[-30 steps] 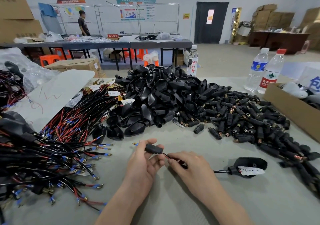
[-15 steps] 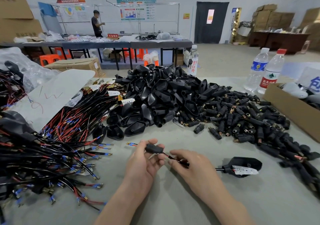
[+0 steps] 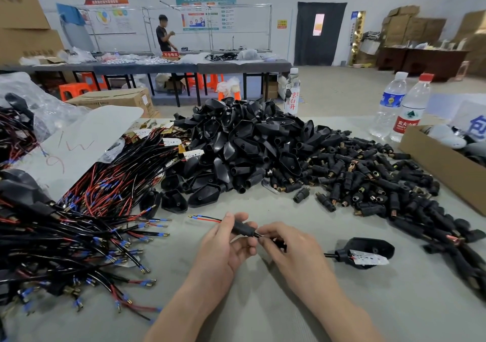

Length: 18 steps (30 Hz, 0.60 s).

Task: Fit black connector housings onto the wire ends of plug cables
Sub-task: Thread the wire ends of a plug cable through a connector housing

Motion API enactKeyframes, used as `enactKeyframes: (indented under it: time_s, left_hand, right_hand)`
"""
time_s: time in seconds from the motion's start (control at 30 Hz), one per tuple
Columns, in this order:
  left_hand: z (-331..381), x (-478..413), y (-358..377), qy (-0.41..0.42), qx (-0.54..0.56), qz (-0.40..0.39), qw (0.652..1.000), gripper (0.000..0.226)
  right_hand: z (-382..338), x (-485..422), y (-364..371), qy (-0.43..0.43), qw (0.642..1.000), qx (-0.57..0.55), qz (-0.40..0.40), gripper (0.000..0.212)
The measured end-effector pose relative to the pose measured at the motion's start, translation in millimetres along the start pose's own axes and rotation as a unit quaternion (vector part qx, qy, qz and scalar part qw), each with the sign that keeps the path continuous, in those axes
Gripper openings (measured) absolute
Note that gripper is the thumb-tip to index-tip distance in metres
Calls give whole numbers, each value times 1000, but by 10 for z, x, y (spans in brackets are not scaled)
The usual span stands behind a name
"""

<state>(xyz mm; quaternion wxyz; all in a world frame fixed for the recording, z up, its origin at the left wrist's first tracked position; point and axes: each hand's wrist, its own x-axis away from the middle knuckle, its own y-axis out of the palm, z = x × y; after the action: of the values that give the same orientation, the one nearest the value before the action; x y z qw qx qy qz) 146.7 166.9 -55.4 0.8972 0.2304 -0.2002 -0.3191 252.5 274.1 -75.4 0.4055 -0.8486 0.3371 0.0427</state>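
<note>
— Grey table [image 3: 263, 310]: what is laid out on it?
— Black plug shells [image 3: 236, 144] are heaped in the middle, loose housings [image 3: 368, 178] are strewn to the right, and red-and-black leads [image 3: 92, 231] are piled at the left.
— Where is the connector housing [image 3: 243, 227]?
— It is gripped above the table by the left hand [image 3: 223, 249], between the thumb and curled fingers. Red and black wire ends [image 3: 203, 218] with blue tips are seen sticking out leftward past those fingers.
— And the right hand [image 3: 292, 252]?
— The cable [image 3: 330, 255] is pinched between its thumb and fingertips, just beside the housing's right end. The cable's plug [image 3: 368, 249] is laid on the table further right.
</note>
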Motion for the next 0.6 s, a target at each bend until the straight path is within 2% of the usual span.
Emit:
enactKeyframes:
  time_s: [0.2, 0.4, 0.6]
  left_hand:
    - [9, 6, 0, -15, 13, -2, 1000, 32]
    - [5, 16, -17, -13, 23, -26, 999, 42]
    - [10, -1, -28, 10, 20, -16, 1000, 46]
  right_hand:
    - [-14, 5, -28, 11, 999, -19, -25, 32]
    - [-13, -1, -19, 20, 1000, -9, -1, 32]
    - [-33, -6, -6, -10, 999, 34, -1, 26]
